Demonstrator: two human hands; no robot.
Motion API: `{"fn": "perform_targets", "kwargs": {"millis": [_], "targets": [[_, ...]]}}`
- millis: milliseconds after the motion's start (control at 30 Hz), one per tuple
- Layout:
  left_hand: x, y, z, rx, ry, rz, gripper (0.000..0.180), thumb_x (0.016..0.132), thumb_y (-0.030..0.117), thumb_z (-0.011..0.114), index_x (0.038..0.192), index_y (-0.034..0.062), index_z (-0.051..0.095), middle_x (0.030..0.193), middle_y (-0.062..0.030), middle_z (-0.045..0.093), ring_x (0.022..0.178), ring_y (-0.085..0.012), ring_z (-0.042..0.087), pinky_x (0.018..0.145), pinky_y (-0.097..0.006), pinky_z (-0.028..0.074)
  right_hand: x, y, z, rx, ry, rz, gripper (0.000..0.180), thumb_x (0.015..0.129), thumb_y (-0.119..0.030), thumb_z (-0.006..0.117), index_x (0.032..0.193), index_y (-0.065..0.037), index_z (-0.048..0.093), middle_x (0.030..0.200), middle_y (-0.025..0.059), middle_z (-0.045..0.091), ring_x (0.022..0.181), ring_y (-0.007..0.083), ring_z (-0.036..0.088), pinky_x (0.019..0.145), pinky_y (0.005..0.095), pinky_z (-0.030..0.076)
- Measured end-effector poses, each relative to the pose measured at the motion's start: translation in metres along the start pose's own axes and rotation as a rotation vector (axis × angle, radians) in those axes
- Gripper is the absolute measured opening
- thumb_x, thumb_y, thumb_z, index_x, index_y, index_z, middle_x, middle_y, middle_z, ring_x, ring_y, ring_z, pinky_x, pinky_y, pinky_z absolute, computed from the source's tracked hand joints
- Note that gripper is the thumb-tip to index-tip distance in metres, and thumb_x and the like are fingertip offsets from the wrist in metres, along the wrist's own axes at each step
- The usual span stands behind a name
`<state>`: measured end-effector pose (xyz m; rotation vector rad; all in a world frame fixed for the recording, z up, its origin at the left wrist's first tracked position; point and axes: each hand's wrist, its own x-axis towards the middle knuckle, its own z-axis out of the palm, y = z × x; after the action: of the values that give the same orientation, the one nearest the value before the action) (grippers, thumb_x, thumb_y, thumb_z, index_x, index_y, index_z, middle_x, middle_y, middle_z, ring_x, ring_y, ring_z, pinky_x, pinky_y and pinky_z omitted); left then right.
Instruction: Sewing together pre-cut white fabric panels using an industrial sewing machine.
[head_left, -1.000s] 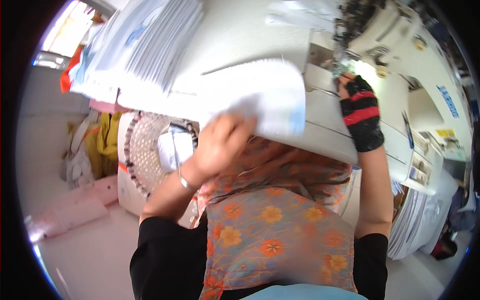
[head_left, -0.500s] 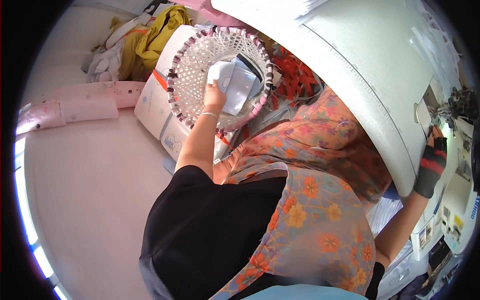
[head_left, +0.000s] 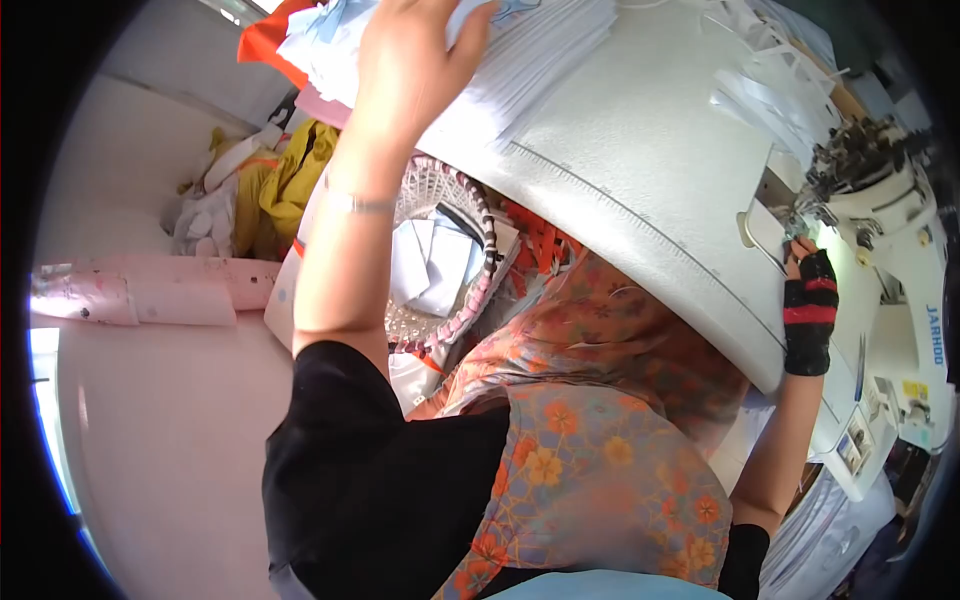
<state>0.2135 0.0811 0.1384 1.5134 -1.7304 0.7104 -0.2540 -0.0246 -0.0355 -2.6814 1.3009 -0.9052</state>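
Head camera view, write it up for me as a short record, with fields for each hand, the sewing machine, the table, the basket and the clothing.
Left hand: at the stack of thin white pieces; fingers partly cut off, grip unclear
Right hand: in a black fingerless glove with red bands, fingertips by the machine's metal parts
Sewing machine: white, at the right
Table: pale, ruler markings along its edge
Basket: woven, holding white and pale blue pieces
Clothing: floral apron, black sleeves
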Motion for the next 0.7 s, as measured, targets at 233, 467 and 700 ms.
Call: {"fn": "perform_targets", "kwargs": {"millis": [233,467,700], "targets": [[0.037,-0.016,0.051,0.345,-0.551,-0.116,0.026,0.086,0.026,0.061,0.096,0.0045,0.072,0.088,-0.0175,0.070,0.083,-0.0348,0.067,0.077,-0.044,0.053,0.002,0.002,0.002,0.047,0.031,-0.006,0.023,0.087,-0.003,0.064,0.109,-0.006,0.068,0.115,0.0136,0.065,0.106,0.0316,0.063,0.092,0.0386,0.051],[0.045,-0.052,0.056,0.258,-0.507,-0.148,0.030,0.087,0.031,0.062,0.102,0.0080,0.071,0.087,-0.0176,0.070,0.084,-0.0344,0.067,0.078,-0.039,0.051,0.000,0.002,0.003,0.076,0.013,-0.006,0.027,0.083,-0.002,0.065,0.110,-0.006,0.067,0.116,0.0143,0.064,0.108,0.0333,0.061,0.095,0.0406,0.050],[0.051,-0.066,0.046,0.285,-0.507,-0.036,0.030,0.083,0.020,0.058,0.108,0.0108,0.072,0.096,-0.0190,0.070,0.092,-0.0358,0.066,0.083,-0.044,0.052,0.003,-0.002,0.007,0.098,0.027,-0.030,0.028,0.082,-0.002,0.066,0.109,-0.006,0.067,0.115,0.0152,0.064,0.107,0.0349,0.061,0.093,0.0416,0.051]]}}
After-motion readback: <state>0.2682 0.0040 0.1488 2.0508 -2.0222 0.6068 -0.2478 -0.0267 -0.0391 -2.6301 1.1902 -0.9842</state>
